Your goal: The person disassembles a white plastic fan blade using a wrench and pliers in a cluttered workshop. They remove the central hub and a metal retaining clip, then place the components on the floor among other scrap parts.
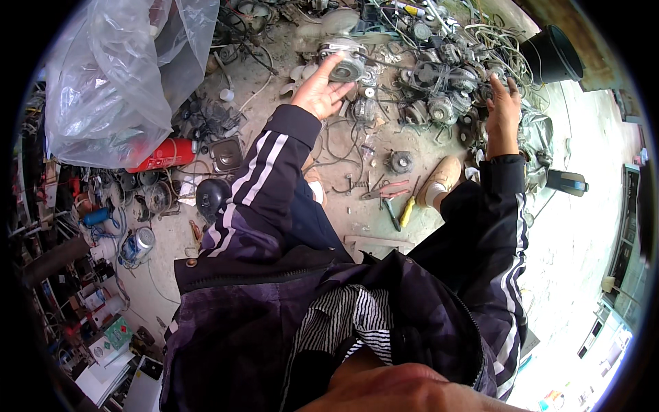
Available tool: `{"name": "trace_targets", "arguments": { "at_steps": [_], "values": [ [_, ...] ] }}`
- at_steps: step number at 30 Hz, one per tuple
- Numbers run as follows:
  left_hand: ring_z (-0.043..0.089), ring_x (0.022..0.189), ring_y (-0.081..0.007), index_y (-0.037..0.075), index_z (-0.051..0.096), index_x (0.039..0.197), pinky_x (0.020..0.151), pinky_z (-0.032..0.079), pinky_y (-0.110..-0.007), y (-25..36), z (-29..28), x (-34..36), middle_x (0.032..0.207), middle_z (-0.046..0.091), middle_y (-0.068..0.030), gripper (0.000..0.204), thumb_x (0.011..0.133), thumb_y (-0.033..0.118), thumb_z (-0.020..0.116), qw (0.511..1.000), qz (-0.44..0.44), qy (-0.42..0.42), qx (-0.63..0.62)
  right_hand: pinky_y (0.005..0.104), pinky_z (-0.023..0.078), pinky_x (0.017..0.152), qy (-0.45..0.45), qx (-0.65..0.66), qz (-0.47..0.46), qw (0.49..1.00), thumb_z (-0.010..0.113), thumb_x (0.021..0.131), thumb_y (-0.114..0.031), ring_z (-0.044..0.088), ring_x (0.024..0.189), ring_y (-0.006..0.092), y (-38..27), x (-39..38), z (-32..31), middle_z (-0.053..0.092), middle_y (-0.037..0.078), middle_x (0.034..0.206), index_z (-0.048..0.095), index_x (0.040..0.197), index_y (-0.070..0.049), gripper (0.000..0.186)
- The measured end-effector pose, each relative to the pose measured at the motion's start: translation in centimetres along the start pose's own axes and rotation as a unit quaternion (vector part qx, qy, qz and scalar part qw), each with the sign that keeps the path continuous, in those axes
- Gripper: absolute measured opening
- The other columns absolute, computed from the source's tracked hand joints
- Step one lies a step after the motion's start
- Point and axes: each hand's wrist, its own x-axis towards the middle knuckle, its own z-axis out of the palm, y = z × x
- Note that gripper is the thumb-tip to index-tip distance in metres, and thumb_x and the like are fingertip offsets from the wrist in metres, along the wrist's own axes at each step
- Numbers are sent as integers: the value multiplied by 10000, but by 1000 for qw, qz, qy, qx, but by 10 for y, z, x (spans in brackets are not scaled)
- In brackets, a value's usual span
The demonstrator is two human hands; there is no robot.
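left of the motor heap (pixel 443 106), the fan motor (pixel 351 68) is at the left hand (pixel 319 96): the thumb overlaps its edge, but whether the grip is clamped on it i cannot tell. at the heap's right edge, the right hand (pixel 504 113) has its grip apart, nothing visible between the fingers. the motor looks dense, stiff, perhaps greasy; its squat body should hold better than thin fan blades (pixel 340 23).

Nothing legible reaches me here.
From my remote view I can see pale printing on the red cylinder (pixel 165 155) and markings on the green-and-white printed piece (pixel 113 340), all too small and blurred for me to read.
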Motion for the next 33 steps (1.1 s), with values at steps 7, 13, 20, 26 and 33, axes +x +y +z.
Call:
{"name": "trace_targets", "arguments": {
  "at_steps": [7,13,20,26,33],
  "values": [
    [573,1022,-195,-35,431,1201,890,452,-316,-3,5,2,1146,571,-135,809,593,260,876,898,367,45,238,460,263,1062,78,-513,-338,785,681,789,-378,339,1282,433,-9,-12,-2,390,334,1326,513,1301,-246,555],
    [554,1052,-270,84,503,1178,1064,240,-414,4,17,-19,1078,611,-108,799,513,376,836,657,525,208,500,452,400,968,19,-466,-443,766,663,824,-310,484,1183,391,-23,-1,-12,462,292,1282,527,1294,-205,500],
    [572,1029,-217,128,515,1163,1083,192,-497,1,18,-19,1067,619,-50,749,520,343,832,521,619,158,566,369,479,763,-232,-302,-434,817,618,813,-43,617,833,254,-15,-62,35,600,113,1015,504,1305,-146,516],
    [581,1039,-211,135,520,1166,1098,166,-497,-5,19,-12,1086,621,-28,741,534,377,824,490,633,131,585,373,400,842,-224,-364,-470,772,610,808,-54,553,879,253,-9,-76,37,565,95,993,471,1352,-187,577],
    [579,1032,-214,128,524,1156,1098,178,-492,0,19,-14,1077,619,-49,755,528,402,840,501,615,166,586,396,454,797,-308,-470,-438,701,636,823,-189,586,866,284,5,-81,28,608,109,946,636,1144,-136,326]
  ]
}}
